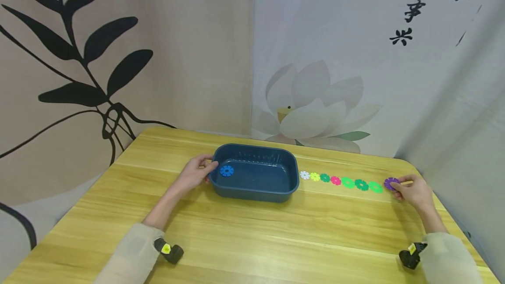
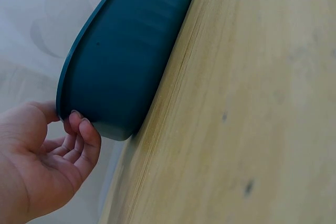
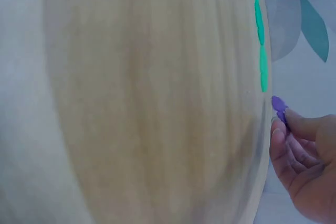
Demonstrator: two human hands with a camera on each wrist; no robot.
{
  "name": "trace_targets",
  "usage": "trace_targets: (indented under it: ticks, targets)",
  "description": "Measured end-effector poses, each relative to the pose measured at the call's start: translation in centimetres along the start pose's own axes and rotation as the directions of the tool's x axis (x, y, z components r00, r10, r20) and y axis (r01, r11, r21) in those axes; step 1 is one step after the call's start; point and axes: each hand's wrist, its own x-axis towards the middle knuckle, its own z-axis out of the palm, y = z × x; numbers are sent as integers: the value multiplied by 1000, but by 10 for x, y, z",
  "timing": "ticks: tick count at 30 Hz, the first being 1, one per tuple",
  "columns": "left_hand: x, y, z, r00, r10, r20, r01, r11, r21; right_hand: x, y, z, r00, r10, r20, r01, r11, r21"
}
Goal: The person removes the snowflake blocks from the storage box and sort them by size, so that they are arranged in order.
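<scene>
A dark blue plastic basin (image 1: pixel 252 196) sits on the wooden table, with one blue notched disc (image 1: pixel 226 171) lying inside at its left. My left hand (image 1: pixel 196 171) grips the basin's left rim, thumb over the edge and fingers curled under it, as the left wrist view also shows. At the right, my right hand (image 1: pixel 414 192) pinches a purple flower-shaped disc (image 1: pixel 391 183) between thumb and fingers. In the right wrist view the purple disc (image 3: pixel 279 103) is tilted, just past the end of a row of discs. The nearest one in that row is a light green disc (image 1: pixel 375 187).
Right of the basin the row runs on: a white disc (image 1: pixel 304 175), a yellow disc (image 1: pixel 314 176), a pink disc (image 1: pixel 336 180) and several green ones. A printed curtain (image 1: pixel 197 56) hangs behind the table's (image 1: pixel 276 240) back edge. Both wrists wear small black cameras.
</scene>
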Motion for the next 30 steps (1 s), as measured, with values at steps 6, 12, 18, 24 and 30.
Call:
trace_targets:
  ticks: [6,12,18,24,30]
  targets:
    - [1,-1,0,1000,-2,7,2,1000,-11,1,11,0,999,48,-2,-48,997,-53]
    - [1,-2,0,1000,-4,5,4,1000,1,0,13,1,996,74,-45,-80,984,-156]
    - [1,0,0,1000,-1,4,1,1000,-2,-1,10,2,996,75,-38,-81,981,-179]
    - [0,1,0,1000,-1,5,1,1000,-4,-2,10,3,996,77,-45,-84,978,-190]
    - [0,2,-1,1000,3,7,-3,1000,8,-2,-1,7,996,-19,-85,3,982,-188]
